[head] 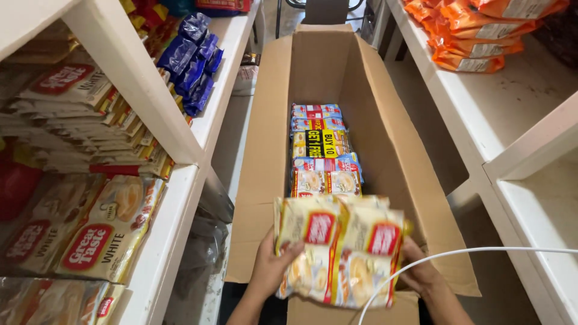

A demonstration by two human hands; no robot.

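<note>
Both my hands hold a bundle of cream and red sachet packs [340, 250] above the near end of an open cardboard box [397, 150]. My left hand [271, 265] grips the bundle's left edge, thumb on its front. My right hand [418, 271] grips the right edge and is partly hidden behind the packs. Inside the box lie several more sachet bundles [322, 150] stacked in a row toward the far end.
White shelves on the left [174, 198] carry matching cream sachet packs [96, 229] and blue packets [192, 60]. A white shelf on the right [500, 114] holds orange packets [475, 30]. A white cable [481, 251] crosses the lower right.
</note>
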